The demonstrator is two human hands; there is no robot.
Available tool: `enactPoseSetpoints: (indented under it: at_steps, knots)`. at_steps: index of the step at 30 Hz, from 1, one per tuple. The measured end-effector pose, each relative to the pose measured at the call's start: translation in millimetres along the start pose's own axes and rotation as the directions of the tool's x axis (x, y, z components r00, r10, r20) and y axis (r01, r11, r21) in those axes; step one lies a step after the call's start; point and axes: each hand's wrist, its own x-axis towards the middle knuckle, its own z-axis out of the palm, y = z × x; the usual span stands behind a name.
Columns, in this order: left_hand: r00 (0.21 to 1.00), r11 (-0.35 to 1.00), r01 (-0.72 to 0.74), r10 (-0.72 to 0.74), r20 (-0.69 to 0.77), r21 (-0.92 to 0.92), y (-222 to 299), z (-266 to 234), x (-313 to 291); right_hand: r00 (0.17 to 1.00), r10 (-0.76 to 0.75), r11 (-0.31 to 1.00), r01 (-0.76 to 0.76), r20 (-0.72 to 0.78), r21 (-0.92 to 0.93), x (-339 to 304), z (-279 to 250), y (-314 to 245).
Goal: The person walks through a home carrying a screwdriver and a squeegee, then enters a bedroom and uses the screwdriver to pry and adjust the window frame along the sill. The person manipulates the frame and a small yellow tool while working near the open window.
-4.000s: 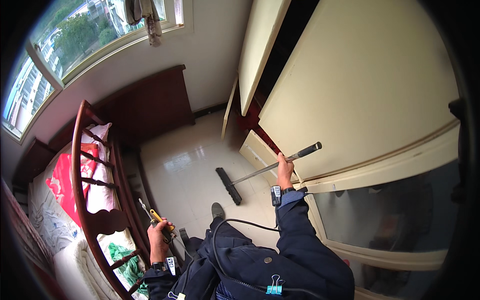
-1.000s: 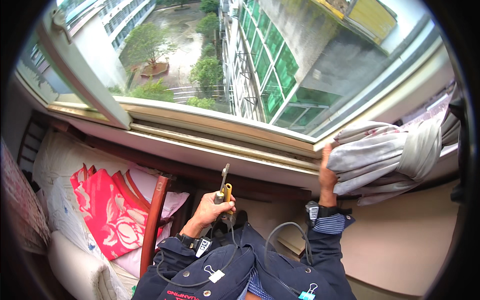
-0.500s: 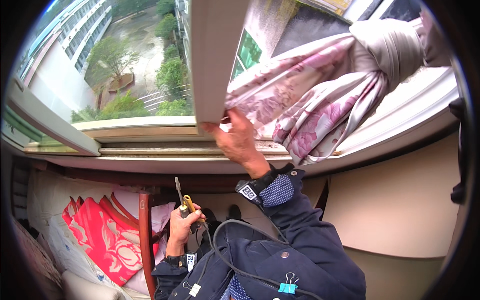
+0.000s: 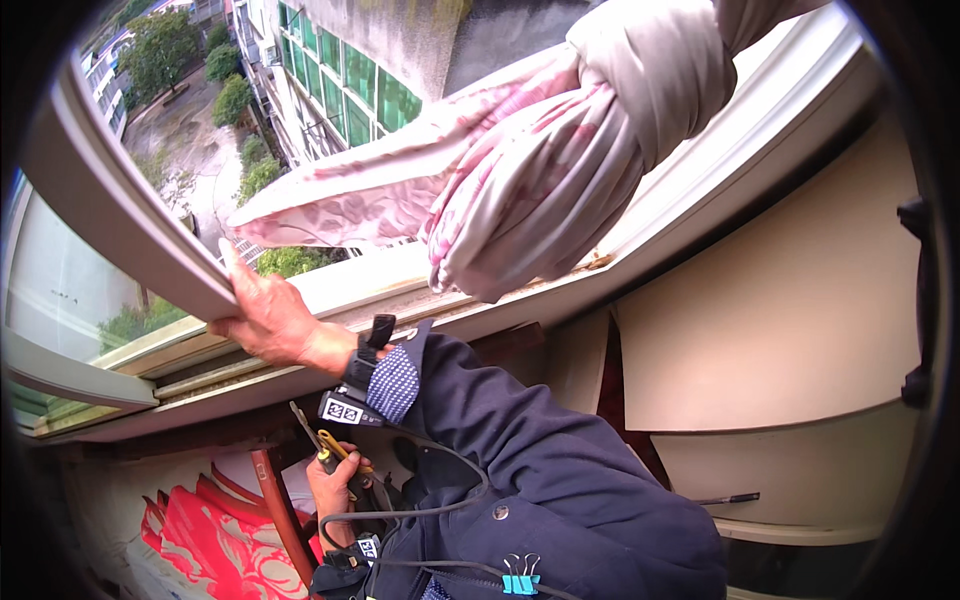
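Note:
My right hand (image 4: 270,310) grips the near end of a white sliding window sash (image 4: 150,200), thumb and fingers on either side of its edge. A knotted pink-and-grey floral curtain (image 4: 540,180) hangs across the opening, and its tapered end reaches the sash just above my fingertips. Lower down, my left hand (image 4: 335,485) is closed around a screwdriver (image 4: 303,425) with its metal shaft pointing up. A yellow-handled tool (image 4: 332,443) is held beside it; its kind is not clear. Part of both tools is hidden by my fingers.
Below the sash runs a window track (image 4: 200,372) with dirt in it. A wooden chair post (image 4: 280,510) stands near my left hand, beside a red patterned cloth (image 4: 215,535). Beige panels (image 4: 760,300) lie to the right. A dark cable (image 4: 440,510) loops over my jacket.
The sash has slid left with my right hand on it, widening the opening. The curtain's end is stretched left with it. My left hand still holds the tools, and the view has turned.

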Motion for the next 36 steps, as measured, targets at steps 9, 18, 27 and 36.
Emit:
enactPoseSetpoints:
  at_steps: [9,18,27,36]
  knots:
    - [1.0,0.999,0.024,-0.023,0.018,-0.031,-2,-8,-2,0.987,0.053,0.998,-0.058,0.151,0.033,-14,12,-6]
    - [0.999,1.0,0.023,-0.023,0.04,0.004,2,-22,-15,0.941,0.047,0.998,-0.056,0.336,0.016,10,34,-21]
    - [0.999,0.998,-0.053,0.053,0.005,-0.043,-8,-47,-32,0.868,0.011,0.994,-0.063,0.496,0.089,43,83,-48]
    - [0.997,0.99,-0.064,0.059,-0.042,-0.123,-14,-59,-52,0.852,-0.093,0.98,-0.014,0.515,0.199,70,144,-60]
